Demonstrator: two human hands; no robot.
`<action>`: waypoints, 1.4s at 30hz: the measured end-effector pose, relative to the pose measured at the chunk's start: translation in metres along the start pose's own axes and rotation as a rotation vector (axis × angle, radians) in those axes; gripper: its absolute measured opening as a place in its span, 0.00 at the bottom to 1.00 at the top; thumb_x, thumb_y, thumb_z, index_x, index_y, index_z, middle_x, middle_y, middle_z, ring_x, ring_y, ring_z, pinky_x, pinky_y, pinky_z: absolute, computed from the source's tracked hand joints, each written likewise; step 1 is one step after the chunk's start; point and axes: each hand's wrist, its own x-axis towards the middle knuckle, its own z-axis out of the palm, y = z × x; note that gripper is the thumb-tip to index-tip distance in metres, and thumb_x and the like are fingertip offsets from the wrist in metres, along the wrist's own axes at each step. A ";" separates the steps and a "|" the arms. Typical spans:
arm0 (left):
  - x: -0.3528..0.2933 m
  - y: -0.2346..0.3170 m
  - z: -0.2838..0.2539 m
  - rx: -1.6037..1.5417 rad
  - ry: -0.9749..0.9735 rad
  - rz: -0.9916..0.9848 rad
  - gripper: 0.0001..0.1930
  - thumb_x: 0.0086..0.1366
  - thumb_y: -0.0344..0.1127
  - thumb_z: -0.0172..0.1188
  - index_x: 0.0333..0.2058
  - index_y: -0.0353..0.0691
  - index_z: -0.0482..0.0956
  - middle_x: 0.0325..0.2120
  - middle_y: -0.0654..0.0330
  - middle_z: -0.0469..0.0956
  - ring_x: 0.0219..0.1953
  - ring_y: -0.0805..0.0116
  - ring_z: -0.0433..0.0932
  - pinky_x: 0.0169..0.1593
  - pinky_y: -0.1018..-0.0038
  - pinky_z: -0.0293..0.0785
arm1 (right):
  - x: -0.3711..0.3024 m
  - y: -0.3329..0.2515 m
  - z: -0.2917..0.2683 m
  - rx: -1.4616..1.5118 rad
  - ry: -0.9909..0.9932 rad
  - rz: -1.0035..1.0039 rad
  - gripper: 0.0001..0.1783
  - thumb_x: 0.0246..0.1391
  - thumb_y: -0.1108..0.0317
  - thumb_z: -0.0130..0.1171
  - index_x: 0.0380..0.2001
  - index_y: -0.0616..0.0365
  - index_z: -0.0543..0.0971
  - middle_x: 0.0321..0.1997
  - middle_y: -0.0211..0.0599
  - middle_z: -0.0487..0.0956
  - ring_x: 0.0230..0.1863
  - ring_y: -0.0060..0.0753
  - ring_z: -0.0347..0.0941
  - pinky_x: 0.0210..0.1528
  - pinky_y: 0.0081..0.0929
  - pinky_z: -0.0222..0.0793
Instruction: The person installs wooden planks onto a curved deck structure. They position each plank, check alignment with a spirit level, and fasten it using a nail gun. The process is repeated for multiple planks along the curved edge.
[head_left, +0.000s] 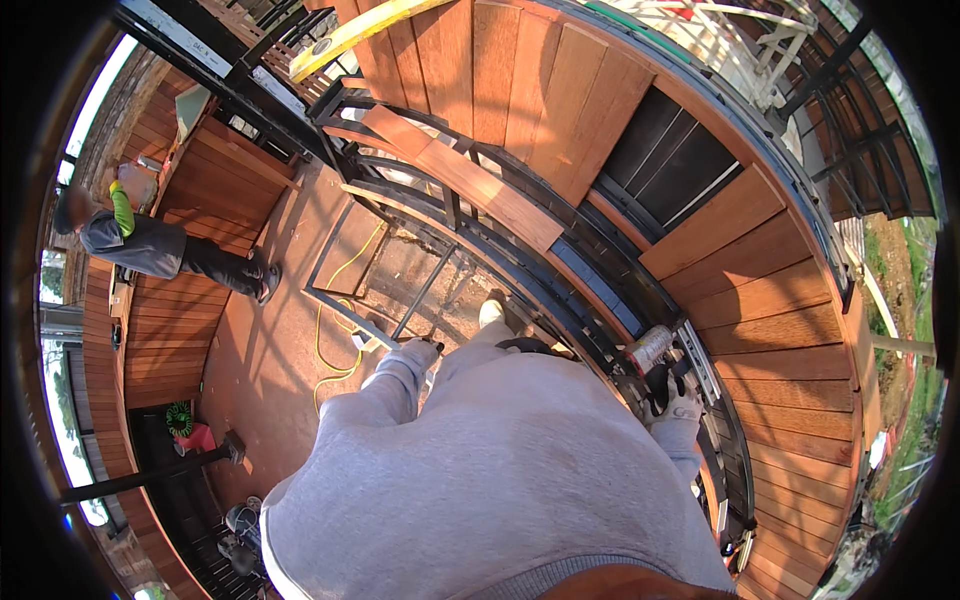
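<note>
My right hand (680, 402), in a black and pale glove, is closed at the lower end of a white and red tube (651, 347). The tube lies along the dark metal framing of a curved bench. My left hand (424, 348), in a dark-fingered glove, is held low by my thigh, its fingers curled. It is close to the end of a grey metal bar frame (345, 312); whether it grips anything is hidden. Reddish wood boards (480, 190) lie along the lower curved frame in front of me.
Curved wood cladding (780, 330) runs along my right, with a dark gap (668, 160) in it. A yellow level (365, 32) lies at the top. A yellow cord (322, 350) crosses the floor. Another person (150, 245) stands at the left by a wood-clad counter.
</note>
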 end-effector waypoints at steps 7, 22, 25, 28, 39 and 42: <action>0.081 0.016 -0.013 0.222 -0.117 0.160 0.30 0.75 0.60 0.41 0.60 0.45 0.76 0.58 0.48 0.78 0.61 0.50 0.76 0.63 0.59 0.70 | 0.001 -0.023 -0.066 -0.082 -0.169 0.235 0.48 0.44 0.39 0.72 0.68 0.39 0.71 0.74 0.41 0.61 0.74 0.53 0.55 0.75 0.53 0.52; 0.208 -0.011 -0.060 -0.618 0.014 0.172 0.20 0.71 0.56 0.56 0.47 0.48 0.85 0.41 0.51 0.86 0.47 0.52 0.84 0.48 0.62 0.78 | 0.222 -0.212 -0.180 0.812 0.824 -0.330 0.31 0.51 0.61 0.72 0.58 0.57 0.78 0.54 0.50 0.82 0.50 0.47 0.82 0.56 0.36 0.77; 0.173 -0.002 -0.103 -0.636 0.165 0.083 0.19 0.70 0.51 0.61 0.48 0.42 0.84 0.39 0.52 0.87 0.43 0.57 0.86 0.44 0.67 0.79 | 0.255 -0.218 -0.183 0.848 0.787 -0.203 0.27 0.54 0.61 0.70 0.57 0.56 0.80 0.53 0.47 0.83 0.51 0.43 0.83 0.56 0.36 0.77; 0.159 0.003 -0.125 -0.928 0.159 0.305 0.16 0.73 0.44 0.59 0.50 0.41 0.84 0.37 0.54 0.87 0.35 0.67 0.86 0.39 0.70 0.79 | 0.259 -0.221 -0.188 0.897 0.668 -0.144 0.22 0.57 0.62 0.68 0.55 0.56 0.81 0.48 0.43 0.86 0.49 0.39 0.83 0.54 0.33 0.78; -0.054 0.233 -0.357 -0.599 0.452 1.391 0.25 0.68 0.31 0.64 0.62 0.35 0.73 0.49 0.53 0.82 0.47 0.65 0.82 0.51 0.73 0.80 | 0.141 -0.195 -0.236 1.151 0.626 -0.338 0.15 0.65 0.73 0.57 0.53 0.65 0.79 0.43 0.39 0.86 0.42 0.26 0.84 0.46 0.24 0.81; -0.051 0.300 -0.353 -0.250 0.548 1.427 0.27 0.66 0.35 0.66 0.61 0.33 0.72 0.49 0.48 0.82 0.48 0.55 0.83 0.54 0.70 0.79 | 0.133 -0.186 -0.239 1.106 0.666 -0.275 0.16 0.64 0.73 0.57 0.53 0.63 0.79 0.43 0.39 0.86 0.41 0.26 0.84 0.45 0.23 0.81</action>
